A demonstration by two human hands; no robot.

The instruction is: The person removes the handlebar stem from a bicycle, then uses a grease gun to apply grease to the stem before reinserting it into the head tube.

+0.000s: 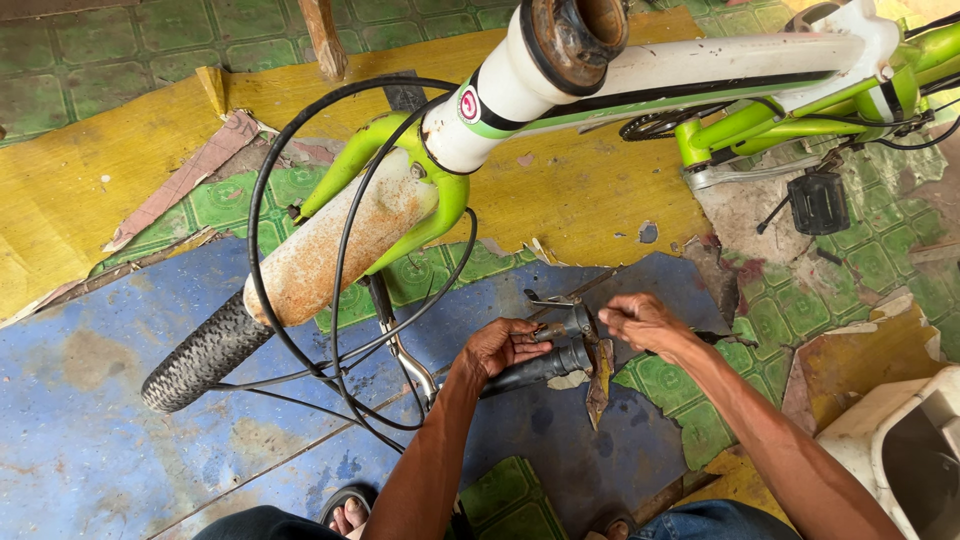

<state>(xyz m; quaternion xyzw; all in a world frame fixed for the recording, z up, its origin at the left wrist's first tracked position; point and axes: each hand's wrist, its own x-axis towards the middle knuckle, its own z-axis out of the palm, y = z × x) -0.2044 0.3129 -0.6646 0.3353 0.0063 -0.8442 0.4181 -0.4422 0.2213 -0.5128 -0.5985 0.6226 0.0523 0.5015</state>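
Two hands work at one handlebar end: left hand (503, 345) closes around the black grip (535, 369), right hand (645, 322) pinches the brake lever clamp (574, 324). One green-white bicycle (640, 85) lies upside down on the floor, one rusty fender (335, 240) over one tyre (200, 355).

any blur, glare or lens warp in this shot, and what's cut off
Head view: even, soft daylight with faint shadows and no strong glare; the left hand, right hand and handlebar grip are sharp; the head tube looms large and slightly soft near the lens; wide-angle stretch shows toward the edges; the frame and white tub are cropped at the right.
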